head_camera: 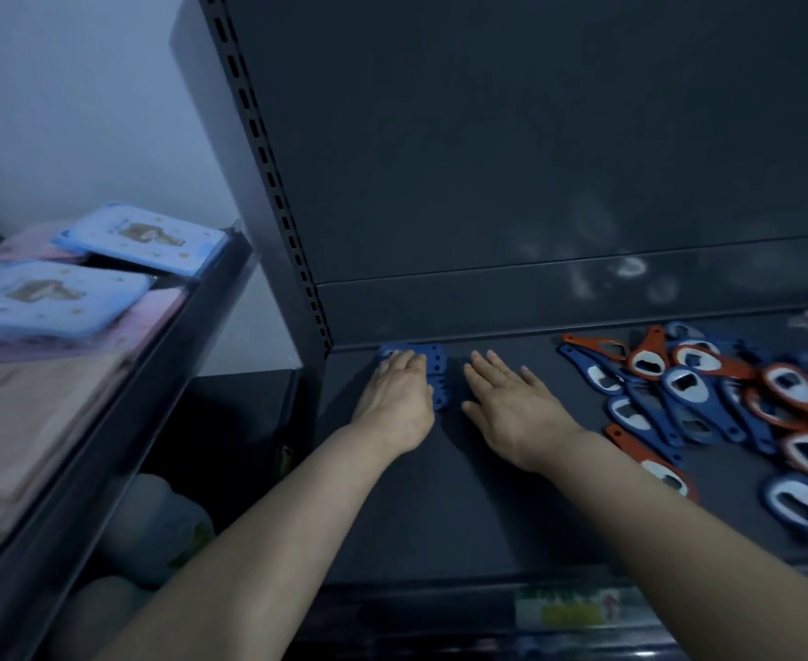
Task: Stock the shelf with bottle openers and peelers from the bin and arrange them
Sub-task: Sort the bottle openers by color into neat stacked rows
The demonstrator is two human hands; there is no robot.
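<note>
Where the dark shelf [440,517] meets its upright back panel, two bare hands lie palm down, side by side but apart. The left hand [399,398] rests with straight fingers on a short row of blue handles [437,379] tucked into the back left corner. About five hole-punched ends show past its fingers, and the hand covers the rest. Whether these are openers or peelers cannot be told. The right hand [511,403] is flat with its fingers straight and slightly spread, low over bare shelf just right of that row. It grips nothing, and whether it presses on the surface cannot be told.

Well to the right of both hands lies a loose heap of bottle openers [726,407], red and blue, each with a pale metal mouth. At least five red and at least six blue can be counted. They cross and overlap, and the heap runs out of view, so no exact total can be given. One red opener [649,458] lies nearest the right forearm.

On the neighbouring shelf at the left lie two light blue packets [139,238], one partly in front of the other. A label strip [568,608] sits on the shelf's front edge.
</note>
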